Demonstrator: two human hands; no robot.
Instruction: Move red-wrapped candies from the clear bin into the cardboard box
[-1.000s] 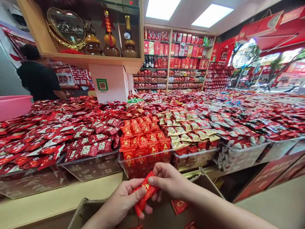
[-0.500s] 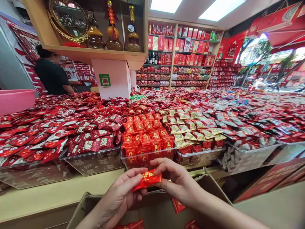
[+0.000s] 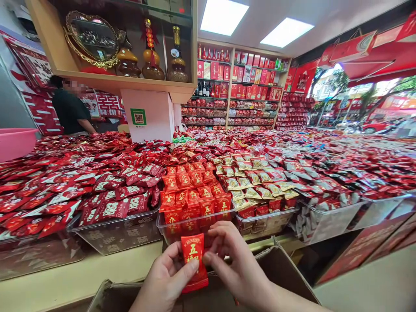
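Observation:
A small red packet with gold characters (image 3: pixel 194 253) stands upright in my left hand (image 3: pixel 170 273), the thumb across its front. My right hand (image 3: pixel 232 260) is at the packet's right edge with its fingers curled; whether it grips the edge is unclear. Just beyond the hands is a clear plastic bin (image 3: pixel 162 220) filled with rows of matching red packets (image 3: pixel 208 207). Below the hands an open cardboard box (image 3: pixel 282 268) shows its flaps, its inside mostly hidden by my hands and arms.
Bins of dark red packets (image 3: pixel 120 201) lie to the left, gold and white packets (image 3: pixel 256 180) to the right. A pink basin (image 3: pixel 16 143) sits at the far left. A display cabinet (image 3: pixel 126 82) overhangs the counter. Behind it stands a person in dark clothes (image 3: pixel 69 110).
The red packet has turned from lying sideways between both hands to upright in my left hand. My right fingers have shifted to its side. The camera view has tilted slightly upward.

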